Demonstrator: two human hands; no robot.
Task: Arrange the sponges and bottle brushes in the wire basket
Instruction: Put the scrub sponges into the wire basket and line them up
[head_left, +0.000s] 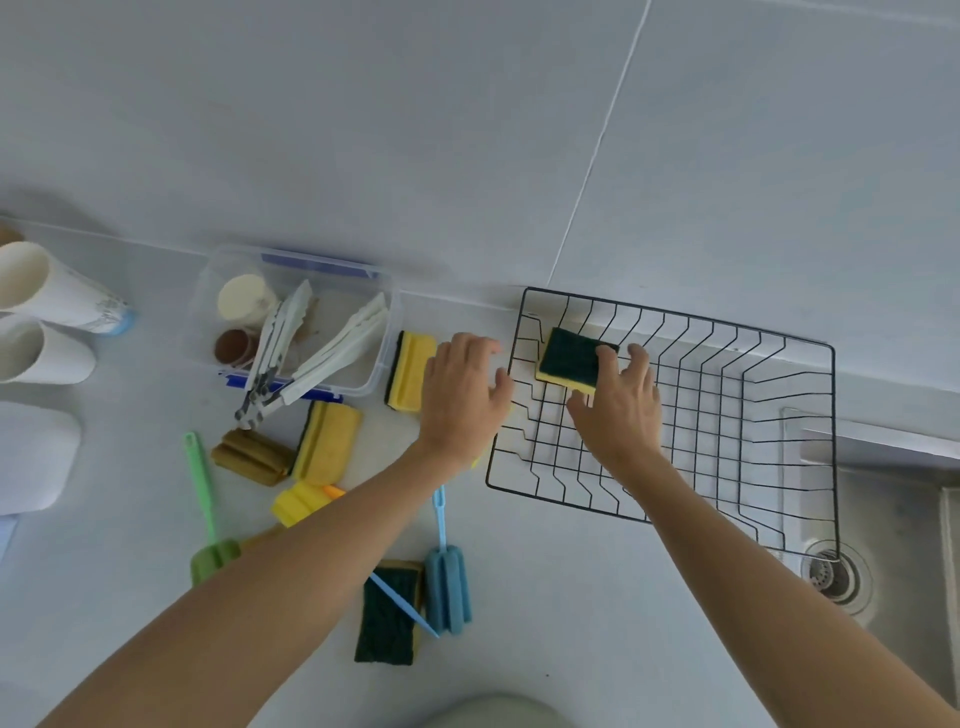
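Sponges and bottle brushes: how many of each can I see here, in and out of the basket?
Sponges: 4, one in the wire basket at, three on the counter
Bottle brushes: 4, green, blue, brown, yellow
Total: 8

The basket (675, 312) is thin black wire, and the sponge (569, 358) in it has a rough dark-green scouring face over soft yellow foam. The box (384, 332) is clear glossy plastic; the counter (571, 623) looks smooth and matt. The sink (893, 613) is brushed metal.
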